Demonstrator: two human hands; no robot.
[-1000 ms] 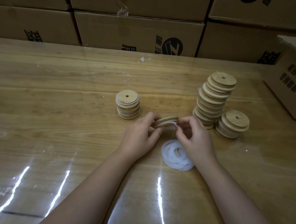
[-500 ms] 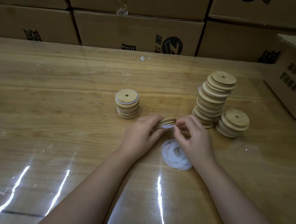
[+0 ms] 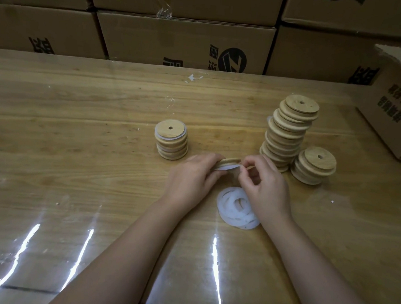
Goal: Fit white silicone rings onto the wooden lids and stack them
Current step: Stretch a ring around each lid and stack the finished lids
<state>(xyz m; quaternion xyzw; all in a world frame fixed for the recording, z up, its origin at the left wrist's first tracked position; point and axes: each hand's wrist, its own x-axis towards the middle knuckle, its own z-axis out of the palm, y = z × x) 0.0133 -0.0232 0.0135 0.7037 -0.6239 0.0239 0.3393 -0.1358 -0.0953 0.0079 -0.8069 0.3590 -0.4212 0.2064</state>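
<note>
My left hand (image 3: 193,177) grips a round wooden lid (image 3: 228,162) edge-on just above the table. A white silicone ring (image 3: 227,167) shows along the lid's lower rim, and my right hand (image 3: 267,187) pinches that ring at the lid's right side. A loose pile of white rings (image 3: 237,207) lies on the table just below my right hand. To the left stands a short stack of lids with white rings (image 3: 171,139). A tall leaning stack of bare lids (image 3: 288,132) and a low stack (image 3: 315,165) stand to the right.
The wooden table (image 3: 76,143) has a glossy clear cover with glare streaks near the front edge. Cardboard boxes (image 3: 183,41) line the far edge, and one open box (image 3: 397,111) sits on the table at the right. Small white scraps (image 3: 192,78) lie near the back.
The lid has tilted flatter in my left hand, and more of the white ring now shows along its lower rim. My right fingers have shifted along the rim. Stacks have not moved.
</note>
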